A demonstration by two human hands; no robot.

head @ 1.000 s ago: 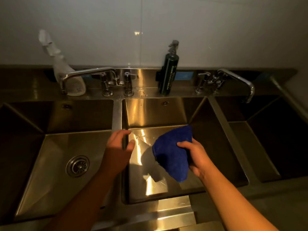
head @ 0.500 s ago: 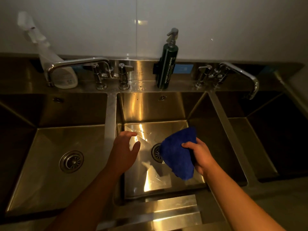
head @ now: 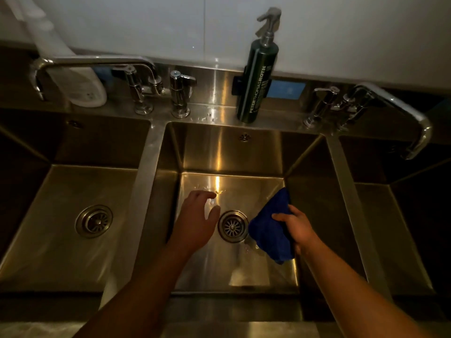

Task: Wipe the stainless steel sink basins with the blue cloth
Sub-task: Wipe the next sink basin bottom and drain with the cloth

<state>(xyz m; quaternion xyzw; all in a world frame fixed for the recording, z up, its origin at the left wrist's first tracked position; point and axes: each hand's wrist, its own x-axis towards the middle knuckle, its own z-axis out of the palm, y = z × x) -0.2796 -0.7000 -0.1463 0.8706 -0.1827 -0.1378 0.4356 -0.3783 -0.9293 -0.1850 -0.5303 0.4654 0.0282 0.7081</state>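
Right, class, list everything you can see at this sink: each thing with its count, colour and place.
sink basins: three, steel, side by side
drains: two visible, steel, floors of left and middle basins
taps: two, chrome, back ledge, left and right
pump bottle: one, dark green, ledge behind middle basin
spray bottle: one, white, back left corner
cloth: one, blue, in middle basin, right of drain
left hand: one, open, over middle basin, left of drain
right hand: one, gripping the cloth

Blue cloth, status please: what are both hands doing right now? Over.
Right hand grips blue cloth, low in middle basin, right of drain. Left hand open, empty, left of drain. Nothing in the way.
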